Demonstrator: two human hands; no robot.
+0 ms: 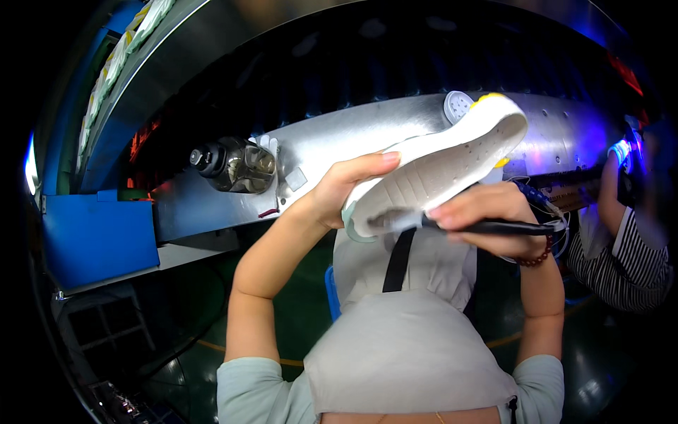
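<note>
A white shoe sole (441, 169) with yellow patches at its far end is held up in front of me, its hollow inner side facing me. My left hand (347, 185) grips it by the near left edge, thumb on the rim. In my right hand (487, 212), the fingers close round the black handle of a brush (505, 227). The brush's tip is at the near end of the sole's inner side and smeared by motion; whether it touches the surface, I cannot tell.
A dark see-through bottle (244, 168) stands on the metal bench (332, 134) at left, beside a small grey square (295, 179). Behind the sole is a white round piece with holes (457, 107). A blue box (102, 240) sits far left. At right, a co-worker's arm (611, 194) reaches toward bluish light.
</note>
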